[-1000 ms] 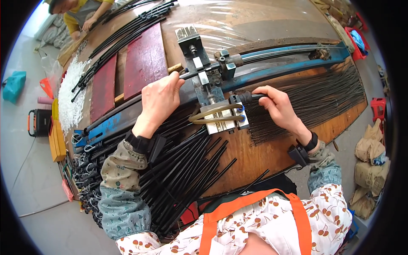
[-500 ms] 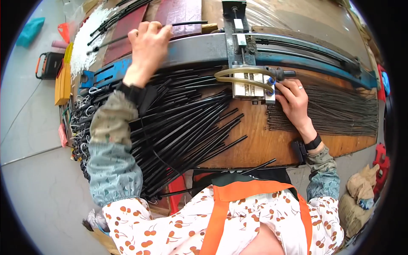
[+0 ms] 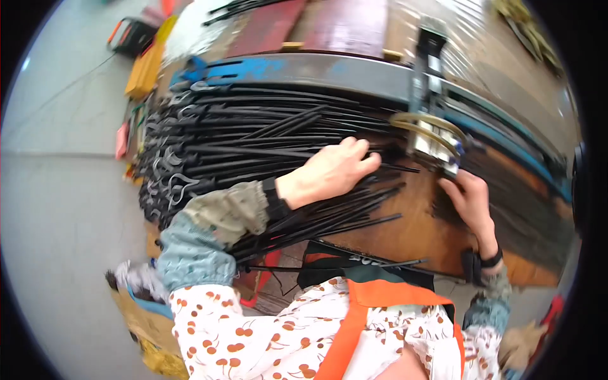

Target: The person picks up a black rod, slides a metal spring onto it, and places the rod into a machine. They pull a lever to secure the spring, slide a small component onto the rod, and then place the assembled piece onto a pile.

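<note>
My left hand lies palm down on a big pile of black metal rods on the wooden bench, its fingers curled over the rod ends. My right hand rests on the bench just below a metal bending jig that has a brass-coloured loop on it. Whether the right hand's fingers pinch a rod is hidden by blur. Many rods end in curled scroll shapes at the pile's left side.
A long blue and grey steel lever bar crosses the bench behind the pile. More dark rods lie to the right. Red boards sit at the back. Yellow and orange tools lie on the grey floor at left.
My left hand has come down from the blue lever bar onto the pile of black rods. The head has swung left. My right hand stays below the jig.
</note>
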